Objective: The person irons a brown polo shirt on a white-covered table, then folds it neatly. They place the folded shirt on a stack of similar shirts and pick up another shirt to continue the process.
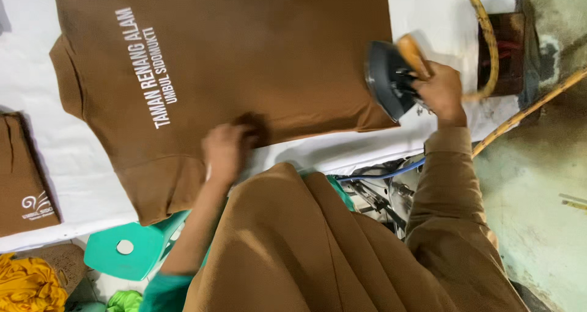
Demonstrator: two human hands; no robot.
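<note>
Lying flat on a white padded table point(73, 177), a brown T-shirt point(257, 55) with white printed lettering is being pressed down near its lower hem by the left hand point(225, 150), whose fingers are curled onto the cloth, seemingly so that the fabric is kept taut and smooth. An iron point(386, 79) is being held by the right hand point(441, 92), which is closed around the wooden handle; the dark soleplate is being tipped up on edge just beside the shirt's right side, apparently so that no heat is being put on the cloth while it is being arranged. A yellow hose point(486, 37) is looping from the iron toward the wall. Another folded brown shirt point(21, 183) is lying at the table's left end, well apart, and a green plastic stool point(131, 248) is standing below the table edge.
</note>
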